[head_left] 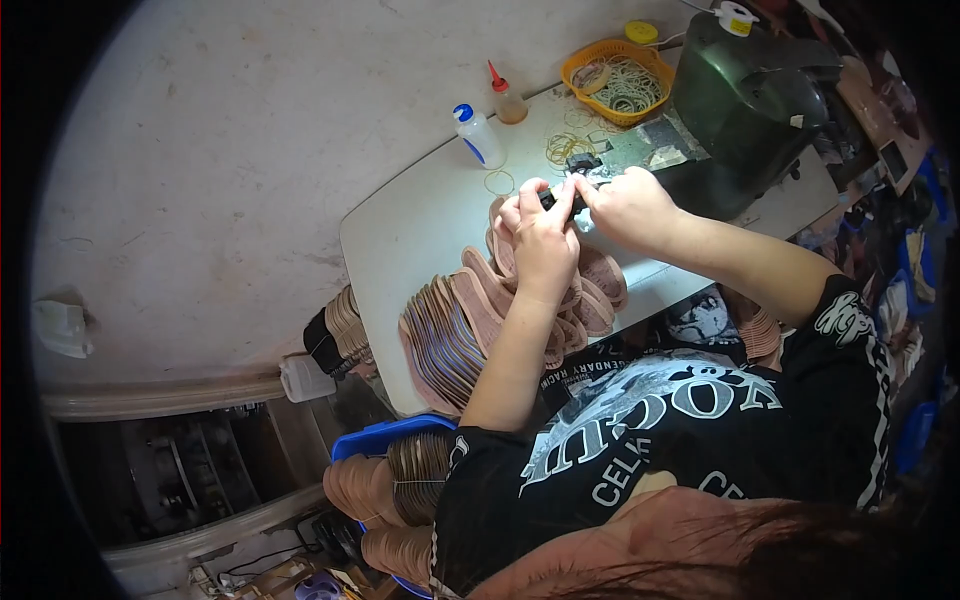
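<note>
Under the head of a dark green sewing machine (745, 105), both hands meet at a small black piece (558, 206). My left hand (542, 240) is closed, its fingers bent round the piece from the left. From the right, my right hand (632, 208) presses its fingertips against the same piece; its fingers are closed. What exactly the piece is stays hidden by the fingers. Just below my left forearm lie pinkish-tan shoe insoles (478, 278), loosely overlapping. Beside them a tight row of insoles (437, 335) stands on edge on the white table (385, 225).
A bottle with a blue cap (478, 138) and a red-tipped bottle (508, 103) stand by the wall. Behind the hands are yellow rubber bands (570, 148) and an orange basket (622, 82) of pale bands. A blue crate (375, 433) at lower left holds bundled insoles (362, 487).
</note>
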